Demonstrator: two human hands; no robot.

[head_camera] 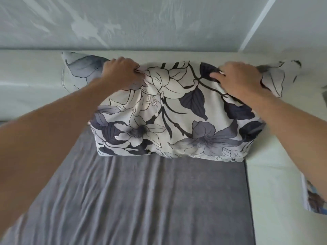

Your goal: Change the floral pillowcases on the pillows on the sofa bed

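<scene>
A pillow in a floral pillowcase [173, 117], white with grey and dark blue lilies, stands on the grey sheet of the sofa bed [141, 200] and leans against the pale backrest. My left hand [122, 75] pinches the fabric at its upper left edge. My right hand [242, 78] grips the upper right edge, fingers curled into the cloth. Behind it a second floral pillow [79, 69] shows at the left, and its other end or another pillow [276, 76] shows at the right.
The pale sofa backrest [31, 76] runs along the grey-green wall [141, 23]. A pale armrest [272, 191] borders the bed on the right, with a folded floral cloth [313, 200] lying on it near the frame edge.
</scene>
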